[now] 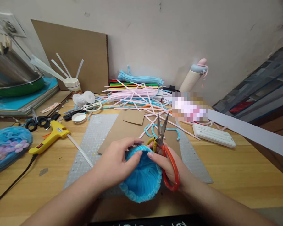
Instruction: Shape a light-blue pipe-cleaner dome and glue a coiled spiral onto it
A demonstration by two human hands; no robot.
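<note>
Glue gun (pixel 53 135)'s off left of the left hand (pixel 119 160), label too tiny to read. That hand's curled over the blue fuzzy cup (pixel 141 179)'s rim, thumb inside. Cup sits between both hands, mouth facing the wearer. Right hand (pixel 168 164): thumb at the rim, red scissors (pixel 159 138) hooked on, parted blades pointing forward, away from it.

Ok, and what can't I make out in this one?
All in the head view:
- Outer underside of the blue bowl: turned away, behind its own opening.
- Most fingers of the right hand: hidden by the bowl and the red scissors.
- Item above the white box: lost under a pixelated patch.
- Metal pot and flowered blue piece: cut off by the left edge.
- White marks at the bottom: cut off by the edge.
</note>
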